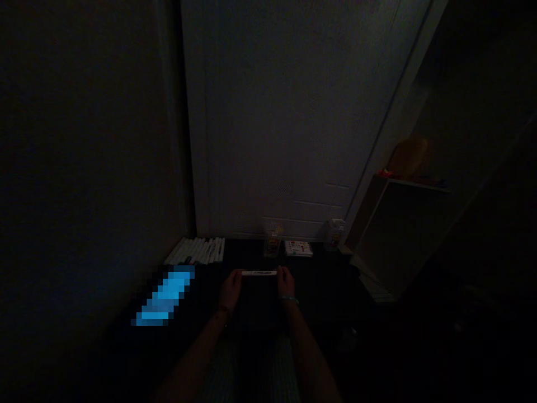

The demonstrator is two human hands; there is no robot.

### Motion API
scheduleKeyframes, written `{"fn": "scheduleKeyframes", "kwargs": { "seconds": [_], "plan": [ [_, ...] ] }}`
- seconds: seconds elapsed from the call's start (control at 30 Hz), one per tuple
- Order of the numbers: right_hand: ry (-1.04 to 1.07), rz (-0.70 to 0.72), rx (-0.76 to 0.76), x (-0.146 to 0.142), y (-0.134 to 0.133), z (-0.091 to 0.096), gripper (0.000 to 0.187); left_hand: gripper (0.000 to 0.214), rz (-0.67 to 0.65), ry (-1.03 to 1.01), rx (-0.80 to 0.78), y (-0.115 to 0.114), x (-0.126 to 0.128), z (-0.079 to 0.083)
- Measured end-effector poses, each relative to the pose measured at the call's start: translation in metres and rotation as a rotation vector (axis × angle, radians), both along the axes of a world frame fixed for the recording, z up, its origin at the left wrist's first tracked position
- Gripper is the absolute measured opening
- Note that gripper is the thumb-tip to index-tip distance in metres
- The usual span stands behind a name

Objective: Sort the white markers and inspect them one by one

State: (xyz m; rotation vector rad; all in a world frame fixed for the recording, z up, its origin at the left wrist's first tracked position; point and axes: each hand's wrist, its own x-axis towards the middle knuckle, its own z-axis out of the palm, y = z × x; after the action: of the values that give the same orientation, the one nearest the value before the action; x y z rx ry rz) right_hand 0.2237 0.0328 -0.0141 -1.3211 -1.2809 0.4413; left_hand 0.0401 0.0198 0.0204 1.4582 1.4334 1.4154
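Note:
A white marker pen [259, 273] with dark print lies level between my hands above the dark table. My left hand [230, 288] pinches its left end, and my right hand [286, 280] is closed on the right end. Farther back on the left, several similar white marker pens [201, 251] lie side by side in a row. Beyond my hands stands a clear container [272, 242] with a label, and beside it is a flat white box [298, 248] with coloured print. The dim light hides fine detail.
A bright blue pixelated patch [165, 296] covers something on the table's left side. A clear labelled bottle or jar [334, 234] stands at the back right. A pale wall panel [285, 123] rises behind the table, and a cabinet [390, 235] stands to the right.

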Motion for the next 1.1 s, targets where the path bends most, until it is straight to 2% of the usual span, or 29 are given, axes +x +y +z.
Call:
{"fn": "scheduleKeyframes", "kwargs": {
  "seconds": [0.33,0.57,0.83,0.97,1.1],
  "plan": [
    [0.011,-0.011,0.007,0.001,-0.001,0.002,0.035,0.049,-0.087,-0.031,-0.013,0.0,0.0,0.001],
    [0.014,-0.028,-0.004,0.002,-0.002,0.004,0.036,0.038,-0.037,-0.01,0.023,0.0,0.001,0.002],
    [0.033,-0.041,-0.019,0.0,-0.004,0.006,0.036,0.033,-0.155,0.018,0.082,0.01,0.0,-0.014],
    [0.043,-0.035,-0.013,-0.001,-0.004,0.006,0.037,0.032,-0.098,0.055,0.106,0.012,-0.002,-0.017],
    [0.022,-0.033,-0.005,0.0,-0.003,0.004,0.037,0.033,-0.058,0.102,0.053,0.011,-0.003,-0.015]
  ]
}}
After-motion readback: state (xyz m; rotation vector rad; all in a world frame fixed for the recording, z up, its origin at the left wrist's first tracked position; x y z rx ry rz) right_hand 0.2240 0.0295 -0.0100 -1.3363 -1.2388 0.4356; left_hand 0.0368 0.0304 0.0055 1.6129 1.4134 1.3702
